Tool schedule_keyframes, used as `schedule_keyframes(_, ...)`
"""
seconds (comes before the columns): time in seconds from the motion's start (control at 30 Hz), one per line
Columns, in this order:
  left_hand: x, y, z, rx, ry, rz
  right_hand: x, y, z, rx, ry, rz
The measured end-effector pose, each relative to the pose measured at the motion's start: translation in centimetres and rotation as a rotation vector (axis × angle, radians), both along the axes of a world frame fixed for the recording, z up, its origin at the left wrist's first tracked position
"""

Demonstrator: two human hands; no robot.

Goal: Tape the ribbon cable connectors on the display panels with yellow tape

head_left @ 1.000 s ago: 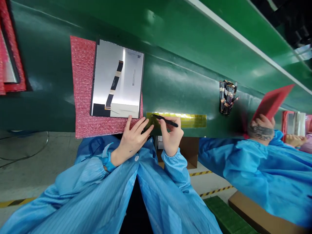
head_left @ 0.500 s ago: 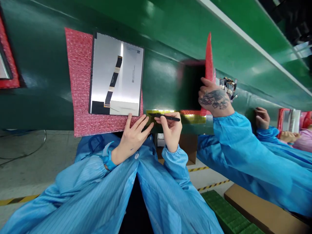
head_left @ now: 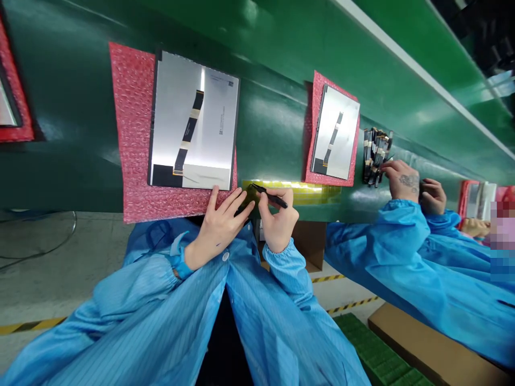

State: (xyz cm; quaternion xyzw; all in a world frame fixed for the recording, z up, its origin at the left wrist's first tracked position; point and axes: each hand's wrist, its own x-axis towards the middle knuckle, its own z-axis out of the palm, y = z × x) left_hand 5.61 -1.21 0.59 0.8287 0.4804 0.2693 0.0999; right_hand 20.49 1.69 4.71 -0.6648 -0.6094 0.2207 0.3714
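My right hand (head_left: 277, 220) is closed around black tweezers (head_left: 273, 198), whose tips point left over a strip of yellow tape pieces (head_left: 295, 192) along the bench's front edge. Fingers spread, my left hand (head_left: 221, 228) lies flat at the tape's left end and on the lower edge of a pink bubble-wrap bag (head_left: 134, 134). On that bag rests a silver display panel (head_left: 217, 107), back side up, with a black flex cable (head_left: 188, 134) slanting across it. Whether the tweezer tips hold any tape is too small to tell.
To the right, another display panel (head_left: 341, 128) lies on a pink bag. Beyond it a co-worker's hand (head_left: 404, 179) is at a pile of flex cables (head_left: 376, 153). A further red bag (head_left: 24, 118) with a panel is at the far left. Cardboard (head_left: 426, 343) sits below the bench.
My right hand has shifted slightly and tilted the tweezers, while my left hand stays put. The co-worker's hand has moved right to the cables; the neighbouring bag and panel now lie flat.
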Motion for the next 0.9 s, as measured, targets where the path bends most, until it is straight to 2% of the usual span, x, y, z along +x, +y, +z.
schedule_keyframes(0.23,0.1,0.0,0.1,-0.002,-0.013,0.010,0.6,0.5,-0.6,-0.086,0.306,-0.067)
schedule_keyframes(0.47,0.1,0.1,0.2,0.011,0.007,0.014,0.7,0.6,-1.0,-0.031,0.328,-0.096)
schedule_keyframes(0.63,0.2,0.1,0.3,-0.007,-0.016,-0.006,0.6,0.8,0.2,0.064,0.620,-0.175)
schedule_keyframes(0.73,-1.6,0.0,0.8,-0.027,-0.155,-0.036,0.6,0.8,1.4,0.071,0.728,-0.192)
schedule_keyframes(0.8,-4.0,0.0,1.0,-0.007,-0.262,0.097,0.5,0.7,2.0,0.056,0.756,-0.199)
schedule_keyframes(0.9,-7.9,0.2,0.9,0.027,-0.248,0.461,0.2,0.9,2.2,0.039,0.796,-0.196)
